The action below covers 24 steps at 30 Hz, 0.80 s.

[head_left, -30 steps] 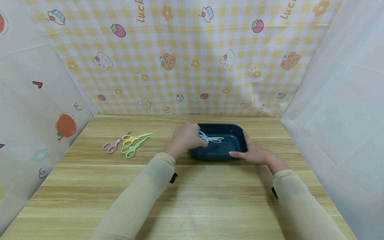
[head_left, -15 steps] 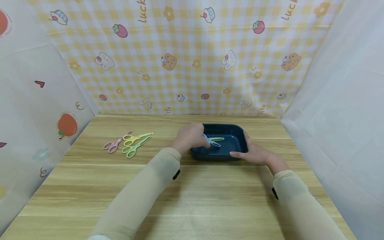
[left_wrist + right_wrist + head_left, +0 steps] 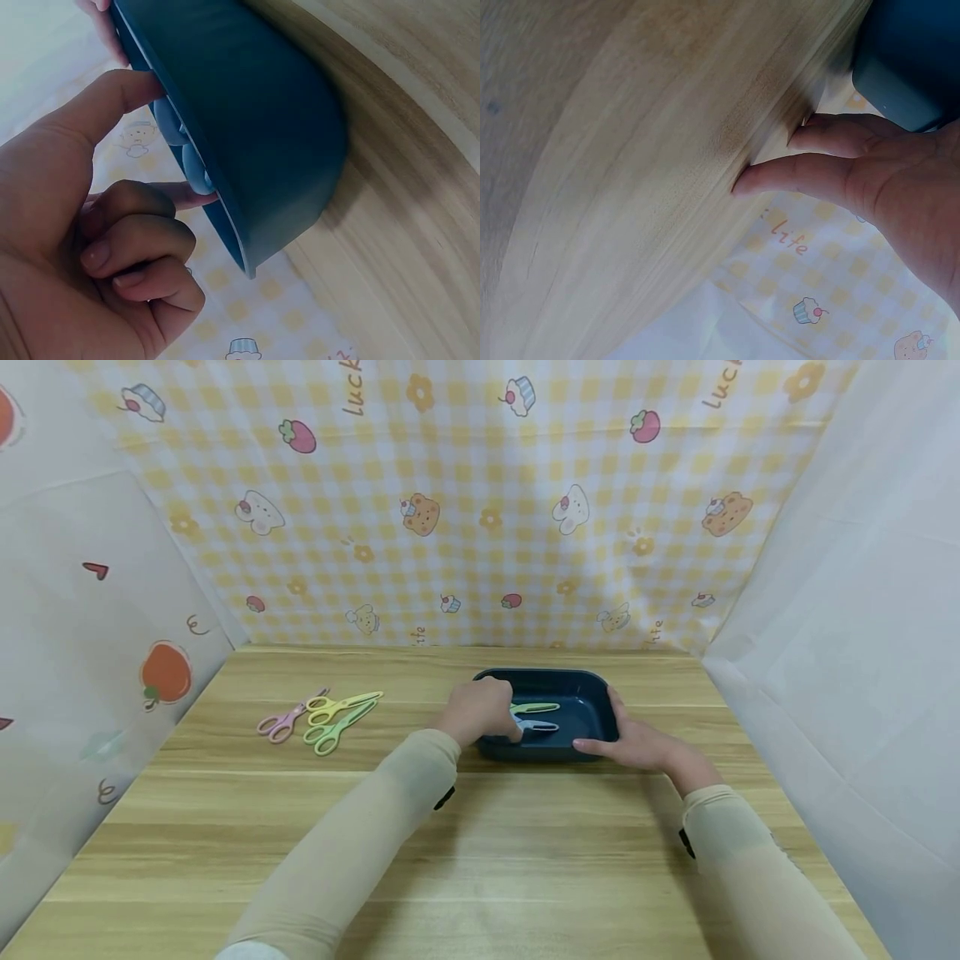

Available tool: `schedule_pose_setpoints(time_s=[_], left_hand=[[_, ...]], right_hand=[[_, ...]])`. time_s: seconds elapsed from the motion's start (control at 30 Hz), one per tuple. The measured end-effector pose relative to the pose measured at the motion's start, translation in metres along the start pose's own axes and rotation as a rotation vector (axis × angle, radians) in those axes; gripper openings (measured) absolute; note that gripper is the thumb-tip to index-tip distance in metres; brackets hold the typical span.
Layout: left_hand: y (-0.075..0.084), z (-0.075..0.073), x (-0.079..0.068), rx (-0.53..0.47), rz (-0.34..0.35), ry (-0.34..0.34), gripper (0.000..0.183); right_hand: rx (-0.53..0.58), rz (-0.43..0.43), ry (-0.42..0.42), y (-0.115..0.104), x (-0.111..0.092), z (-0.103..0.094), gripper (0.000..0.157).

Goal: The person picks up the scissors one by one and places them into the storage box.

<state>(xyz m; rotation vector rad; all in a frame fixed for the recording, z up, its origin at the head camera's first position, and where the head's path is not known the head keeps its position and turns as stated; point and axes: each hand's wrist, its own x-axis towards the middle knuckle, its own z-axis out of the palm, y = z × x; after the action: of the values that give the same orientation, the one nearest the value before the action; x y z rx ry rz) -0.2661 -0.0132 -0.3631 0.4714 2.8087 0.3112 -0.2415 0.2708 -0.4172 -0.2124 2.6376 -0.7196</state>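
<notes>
A dark blue rectangular tray (image 3: 577,752) stands on the table. My left hand (image 3: 483,707) reaches in over the tray's left end and holds light blue scissors (image 3: 538,725) low inside, blades pointing right. In the left wrist view, the thumb and a finger are on either side of the blue scissors' handles (image 3: 196,169), while the other fingers curl inward. Green scissors (image 3: 536,707) lie just behind them in the tray, handles hidden by the hand. My right hand (image 3: 637,743) rests against the tray's right end, thumb along the front rim, fingers extended along the side.
To the left on the wooden table (image 3: 480,860) lie purple scissors (image 3: 281,724), yellow scissors (image 3: 341,705) and another green pair of scissors (image 3: 337,729), close together. A checked cloth (image 3: 480,543) hangs behind the table.
My left hand has moved slightly right and down into the tray with the blue scissors, which now lie nearly parallel in front of the green pair. The right hand has stayed put.
</notes>
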Motion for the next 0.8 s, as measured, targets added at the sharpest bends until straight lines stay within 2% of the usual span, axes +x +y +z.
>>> schedule_pose_setpoints(time_s=[0.23, 0.5, 0.8], left_hand=[[-0.003, -0.004, -0.002, -0.024, 0.013, -0.010, 0.028], [-0.008, -0.005, -0.002, -0.012, 0.018, -0.036, 0.032], [-0.014, -0.014, -0.003, -0.058, 0.015, -0.006, 0.036]], right_hand=[[-0.005, -0.007, -0.004, -0.002, 0.000, 0.000, 0.134], [-0.003, -0.017, -0.004, -0.001, 0.000, 0.000, 0.134], [0.005, -0.016, -0.008, -0.001, 0.000, 0.000, 0.133]])
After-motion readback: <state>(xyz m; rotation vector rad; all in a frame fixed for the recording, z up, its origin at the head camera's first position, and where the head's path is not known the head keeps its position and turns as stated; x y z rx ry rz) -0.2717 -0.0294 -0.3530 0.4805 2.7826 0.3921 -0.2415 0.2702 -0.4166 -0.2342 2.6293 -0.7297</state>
